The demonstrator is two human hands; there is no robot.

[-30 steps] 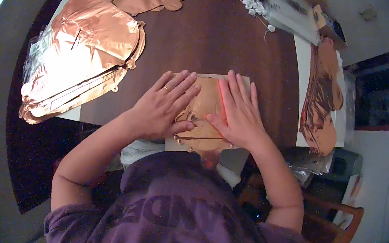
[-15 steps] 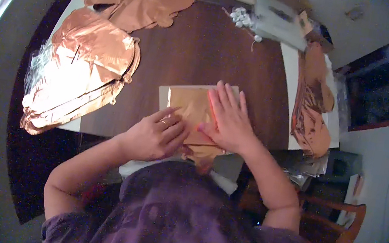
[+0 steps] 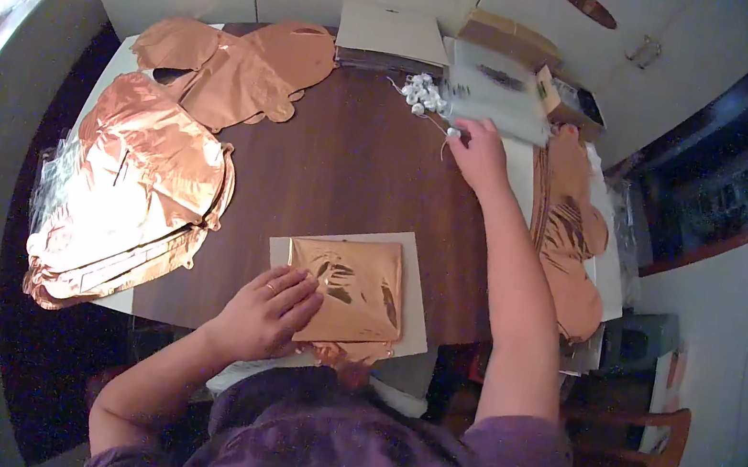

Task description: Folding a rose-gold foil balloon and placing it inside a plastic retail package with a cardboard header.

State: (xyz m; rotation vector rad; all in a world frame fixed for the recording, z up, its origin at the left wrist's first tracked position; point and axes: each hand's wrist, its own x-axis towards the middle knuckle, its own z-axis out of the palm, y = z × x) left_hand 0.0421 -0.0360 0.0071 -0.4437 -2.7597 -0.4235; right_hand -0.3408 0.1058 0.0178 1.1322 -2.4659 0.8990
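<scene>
A folded copper-coloured foil balloon (image 3: 355, 294) lies on a white card (image 3: 415, 312) at the near edge of the table, a crumpled end of it trailing off the card toward me. My left hand (image 3: 271, 310) lies flat over its left side, fingers stretched out. Far to the right, my right hand (image 3: 480, 156) pinches a small white round piece (image 3: 454, 133) with a thin string hanging from it; what it is exactly is too small to tell. Just beyond sits a cluster of white coils (image 3: 424, 94), probably ribbon.
Flat copper foil balloons are piled at the left (image 3: 163, 154), the back left (image 3: 253, 71) and the right (image 3: 569, 253) of the dark wooden table (image 3: 347, 152). At the back stand a white box (image 3: 392, 35), clear plastic bags (image 3: 502, 88) and a small open box (image 3: 572, 104). A wooden chair (image 3: 664, 461) is at right.
My right hand has left the foil balloon and reached far right to the small white piece. The left hand stays on the balloon. The view has tilted, so everything sits lower.
</scene>
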